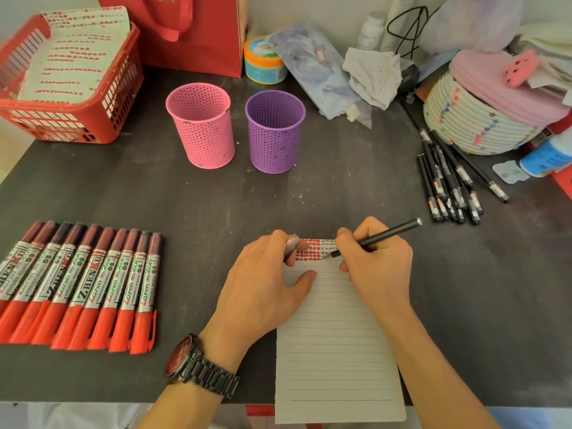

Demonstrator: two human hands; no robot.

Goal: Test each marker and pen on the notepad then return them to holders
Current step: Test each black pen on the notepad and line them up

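Nearest you lies the notepad, steadied by your left hand, which pinches what looks like a cap, while your right hand grips a black pen test-scribbling on the top lines; next comes, most likely, recapping and a reach to 12 o'clock for the pink holder or purple holder.

Diffuse warm light is coming in even. Faint shadow is showing under the pink perforated cup. Wide-angle is bowing the dark matte tabletop edges; red plastic lattice basket is smearing soft at the corner.
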